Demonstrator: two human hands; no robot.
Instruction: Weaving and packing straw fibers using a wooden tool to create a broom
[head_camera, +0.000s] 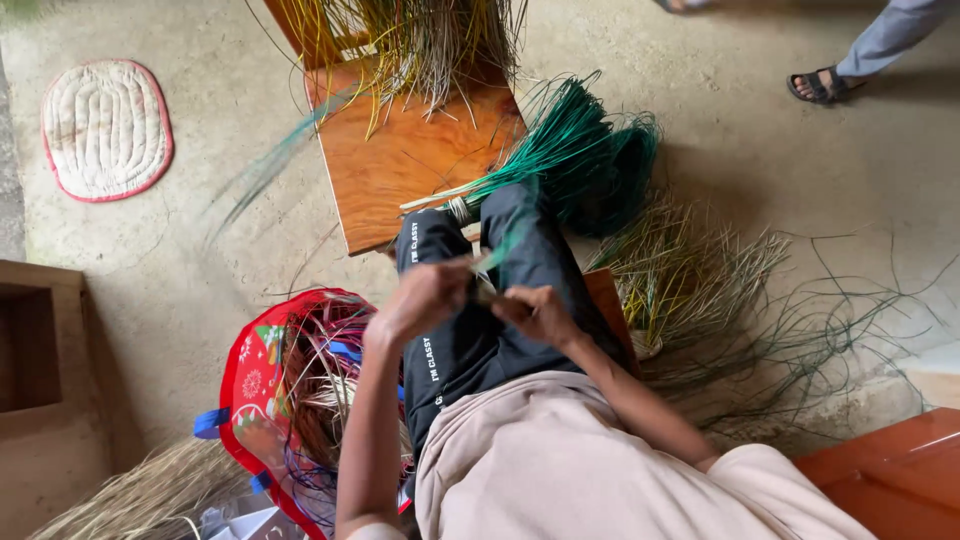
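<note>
Both hands meet over the lap and work a few green strands. The left hand (425, 295) is curled shut around the strands (505, 240), which blur as they rise from its fist. The right hand (540, 312) pinches the near ends of the same strands, just beside the left thumb; what sits between its fingertips is too small to make out, perhaps the start of a plait.

Beyond the grip, the strands run up to a green bundle (585, 160) that lies across the knee and fans out over the edge of a wooden stool (400, 165). Farther out on the stool lies a sheaf of yellow straw (420, 35). To the right of the hands, more yellow-green straw (690, 265) spills over the floor. Below the left forearm stands a red bag (255, 380) stuffed with mixed strands.

The step in hand looks like drawing or twisting a few strands free of the bundle. By my judgement, the next move calls for steady tension between the fists, the right keeping its pinch while the left slides out along the strands, lest they tangle with the bundle.

A second person's sandalled foot (820, 85) stands well apart, far beyond the bundle.
</note>
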